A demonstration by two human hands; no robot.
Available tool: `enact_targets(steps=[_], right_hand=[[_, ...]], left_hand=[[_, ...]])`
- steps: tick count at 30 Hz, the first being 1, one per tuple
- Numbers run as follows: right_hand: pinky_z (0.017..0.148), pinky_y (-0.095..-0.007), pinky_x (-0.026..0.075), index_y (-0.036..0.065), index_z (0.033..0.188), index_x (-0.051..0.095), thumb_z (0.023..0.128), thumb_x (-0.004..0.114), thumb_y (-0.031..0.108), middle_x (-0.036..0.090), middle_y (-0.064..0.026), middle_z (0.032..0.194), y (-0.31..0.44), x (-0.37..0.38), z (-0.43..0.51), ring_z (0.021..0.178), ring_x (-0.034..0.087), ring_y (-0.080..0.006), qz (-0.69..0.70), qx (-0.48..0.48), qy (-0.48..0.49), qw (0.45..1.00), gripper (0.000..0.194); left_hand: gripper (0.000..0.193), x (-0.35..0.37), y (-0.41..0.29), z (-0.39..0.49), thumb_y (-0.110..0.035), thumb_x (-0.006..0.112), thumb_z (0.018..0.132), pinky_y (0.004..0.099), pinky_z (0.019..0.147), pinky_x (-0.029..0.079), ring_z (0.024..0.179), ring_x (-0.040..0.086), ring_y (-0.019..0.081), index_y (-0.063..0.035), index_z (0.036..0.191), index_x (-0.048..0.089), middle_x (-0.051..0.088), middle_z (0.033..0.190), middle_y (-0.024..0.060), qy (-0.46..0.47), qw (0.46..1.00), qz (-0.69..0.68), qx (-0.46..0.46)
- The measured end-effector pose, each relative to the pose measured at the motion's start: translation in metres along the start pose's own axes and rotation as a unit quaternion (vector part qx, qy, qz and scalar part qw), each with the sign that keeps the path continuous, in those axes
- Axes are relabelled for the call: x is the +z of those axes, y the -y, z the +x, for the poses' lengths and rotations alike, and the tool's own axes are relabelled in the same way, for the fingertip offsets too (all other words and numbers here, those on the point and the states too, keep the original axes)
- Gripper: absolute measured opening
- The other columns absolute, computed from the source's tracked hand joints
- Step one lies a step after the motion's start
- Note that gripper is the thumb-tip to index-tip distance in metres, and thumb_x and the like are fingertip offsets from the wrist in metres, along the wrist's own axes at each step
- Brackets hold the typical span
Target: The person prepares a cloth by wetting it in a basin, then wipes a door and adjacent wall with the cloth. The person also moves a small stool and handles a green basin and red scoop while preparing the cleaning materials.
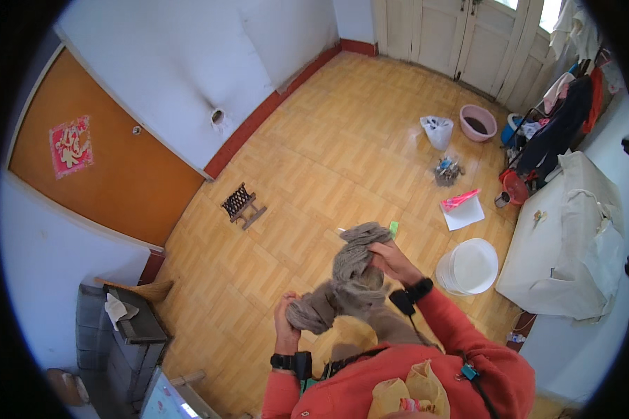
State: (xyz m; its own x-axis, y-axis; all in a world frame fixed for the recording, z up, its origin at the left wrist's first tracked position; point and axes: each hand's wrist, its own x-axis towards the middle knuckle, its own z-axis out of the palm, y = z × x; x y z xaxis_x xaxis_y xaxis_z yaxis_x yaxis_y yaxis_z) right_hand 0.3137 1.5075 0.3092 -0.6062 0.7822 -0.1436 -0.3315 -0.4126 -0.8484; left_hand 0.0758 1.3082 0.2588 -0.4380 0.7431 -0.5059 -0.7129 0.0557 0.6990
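A bunched grey-brown cloth point(359, 272), folded and ribbed-looking, hangs between my two hands in front of my body. My left hand point(284, 322) grips its lower left end. My right hand point(394, 260) is closed on its upper right part, with the topmost folds sticking out past the fingers. Behind the cloth are my brown trouser legs, close to it in colour, so its lower edge is hard to make out. A small green piece point(393, 229) lies on the floor just beyond my right hand.
Right of me stand a white bucket point(448, 269) and a covered white box-like piece point(529, 251). Farther off are a white sheet point(464, 214), a debris heap point(447, 173), a plastic bag point(438, 132) and a pink basin point(478, 137). A small folding stool point(251, 213) sits ahead left.
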Motion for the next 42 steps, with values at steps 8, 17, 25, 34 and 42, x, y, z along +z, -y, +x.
enact_targets(steps=[8, 17, 25, 34, 42], right_hand=[[0.074, -0.0329, 0.049, -0.002, 0.106, 0.055, 0.08, 0.061, 0.007, 0.065, -0.0092, 0.09, 0.011, 0.023, 0.181, 0.086, 0.062, -0.0192, 0.155, 0.083, 0.044, 0.983, 0.028], [0.072, -0.0298, 0.047, -0.002, 0.099, 0.06, 0.084, 0.064, 0.014, 0.06, -0.0088, 0.081, 0.03, 0.073, 0.384, 0.079, 0.056, -0.0135, -0.298, -0.095, 0.061, 0.948, 0.023], [0.062, -0.0264, 0.045, 0.0, 0.095, 0.064, 0.079, 0.076, 0.026, 0.06, -0.0046, 0.074, 0.09, 0.022, 0.517, 0.071, 0.055, -0.0091, -0.294, 0.059, 0.082, 0.95, 0.033], [0.08, -0.0305, 0.044, -0.003, 0.102, 0.063, 0.09, 0.061, 0.019, 0.062, -0.0065, 0.096, 0.195, -0.042, 0.68, 0.089, 0.057, -0.0149, -0.067, -0.053, 0.06, 0.995, 0.025], [0.057, -0.0289, 0.038, -0.001, 0.083, 0.059, 0.096, 0.057, 0.029, 0.051, 0.0067, 0.069, 0.257, -0.107, 0.849, 0.065, 0.043, -0.0078, -0.188, -0.049, 0.038, 0.98, 0.033]], left_hand=[[0.022, 0.048, -0.113, 0.117, -0.013, 0.06, 0.087, 0.0294, 0.08, 0.048, 0.085, 0.059, 0.0177, -0.0011, 0.105, 0.058, 0.061, 0.088, 0.0076, -0.015, 0.997, 0.044, 0.061], [0.038, 0.172, -0.221, 0.326, -0.018, 0.07, 0.085, 0.0278, 0.087, 0.046, 0.097, 0.059, 0.0124, -0.0007, 0.117, 0.059, 0.065, 0.105, 0.0054, 0.238, 0.88, 0.408, 0.05], [0.033, 0.264, -0.282, 0.49, -0.019, 0.06, 0.095, 0.0252, 0.084, 0.046, 0.096, 0.055, 0.009, 0.0027, 0.119, 0.058, 0.063, 0.108, 0.003, 0.282, 0.903, 0.322, 0.048], [0.026, 0.342, -0.322, 0.663, -0.021, 0.055, 0.096, 0.0261, 0.08, 0.046, 0.089, 0.057, 0.0098, 0.0019, 0.107, 0.061, 0.063, 0.099, 0.0024, 0.254, 0.878, 0.391, 0.103], [0.038, 0.435, -0.365, 0.788, -0.022, 0.065, 0.089, 0.0246, 0.071, 0.046, 0.078, 0.059, 0.0098, -0.001, 0.12, 0.056, 0.063, 0.081, 0.0029, 0.156, 0.907, 0.382, 0.079]])
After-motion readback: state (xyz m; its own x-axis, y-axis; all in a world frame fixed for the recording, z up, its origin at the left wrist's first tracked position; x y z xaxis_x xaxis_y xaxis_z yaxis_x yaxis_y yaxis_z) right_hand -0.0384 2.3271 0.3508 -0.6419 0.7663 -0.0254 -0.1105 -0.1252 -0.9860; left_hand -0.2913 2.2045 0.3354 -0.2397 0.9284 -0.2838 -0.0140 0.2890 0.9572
